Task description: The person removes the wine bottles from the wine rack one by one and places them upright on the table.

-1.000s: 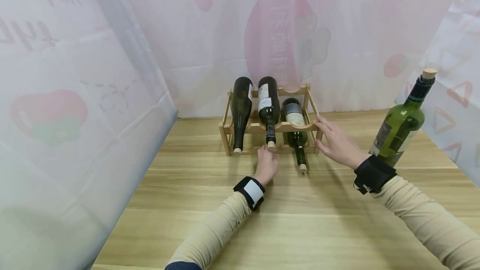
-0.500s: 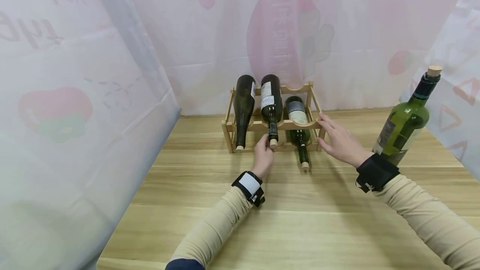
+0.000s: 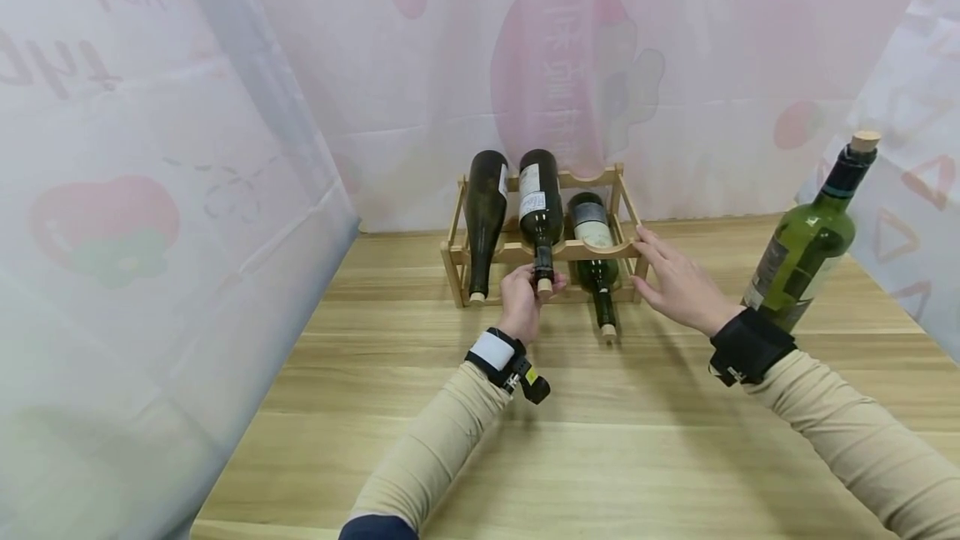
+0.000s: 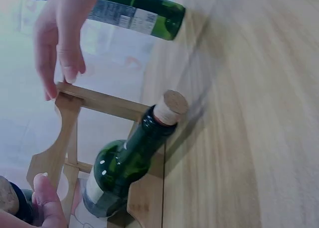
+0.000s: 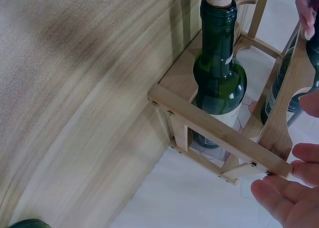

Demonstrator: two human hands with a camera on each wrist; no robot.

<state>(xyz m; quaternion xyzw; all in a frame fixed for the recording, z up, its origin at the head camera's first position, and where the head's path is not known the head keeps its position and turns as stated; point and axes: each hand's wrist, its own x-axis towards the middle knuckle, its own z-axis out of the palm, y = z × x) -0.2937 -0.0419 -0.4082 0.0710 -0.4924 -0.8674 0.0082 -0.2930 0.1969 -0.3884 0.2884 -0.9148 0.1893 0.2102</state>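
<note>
My left hand (image 3: pixel 520 307) holds the neck of the middle wine bottle (image 3: pixel 542 211) from below, its fingers showing on the far side of the neck. That dark, corked bottle lies on the upper tier of a small wooden wine rack (image 3: pixel 592 251), neck toward me. In the left wrist view, my thumb (image 4: pixel 47 195) is beside its neck. My right hand (image 3: pixel 682 286) rests on the rack's front right corner, fingers fairly straight. Another dark bottle (image 3: pixel 486 211) lies at the upper left. A green bottle (image 5: pixel 219 83) sits in the lower tier on the right.
A green corked wine bottle (image 3: pixel 810 248) stands upright on the wooden table (image 3: pixel 360 407), right of the rack and close behind my right wrist. Printed white-and-pink curtains (image 3: pixel 420 82) enclose the back and sides.
My left hand has risen from below the middle bottle's cork and turned, its fingers now around the neck. The right hand stays on the rack corner, and the bottles stay in place.
</note>
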